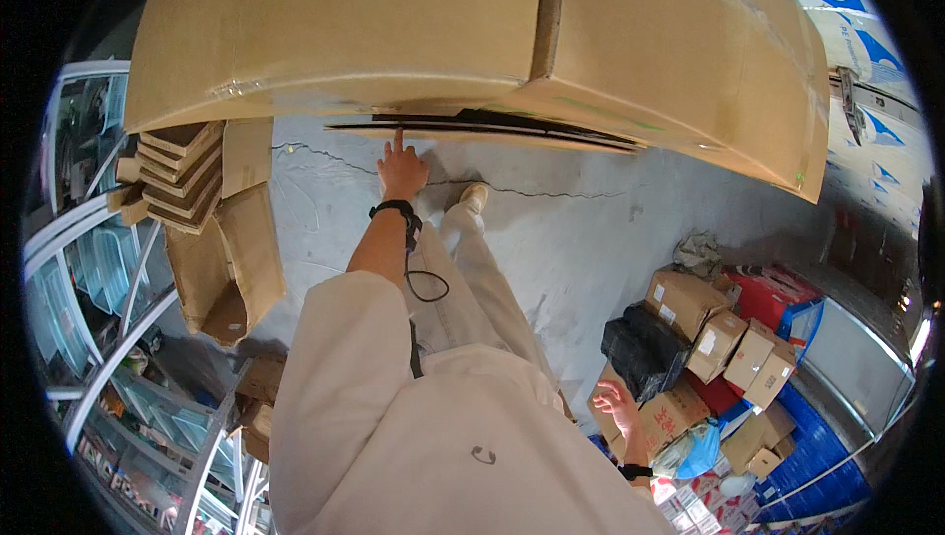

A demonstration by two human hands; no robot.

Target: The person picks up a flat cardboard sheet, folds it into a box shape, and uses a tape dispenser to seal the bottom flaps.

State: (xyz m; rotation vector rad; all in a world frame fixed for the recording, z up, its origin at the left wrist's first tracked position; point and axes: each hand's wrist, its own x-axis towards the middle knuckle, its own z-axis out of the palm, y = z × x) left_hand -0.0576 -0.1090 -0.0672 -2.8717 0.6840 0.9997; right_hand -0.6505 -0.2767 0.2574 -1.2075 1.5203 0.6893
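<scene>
While the right hand hangs empty at five o'clock, fingers loosely curled near the piled boxes, the left hand reaches toward eleven o'clock, one finger extended to the edge of the flat sheets at twelve; whether it grips them, I cannot tell. With only a fingertip's hold, they could slip; bumping the large carton beyond could shift it

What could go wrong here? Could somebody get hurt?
The left hand is close to the thin board beside the big cardboard, so it might get pinched or scraped if something shifts. The shoe is by a crack in the floor and might catch. The piled cartons look uneven and could slide.
</scene>
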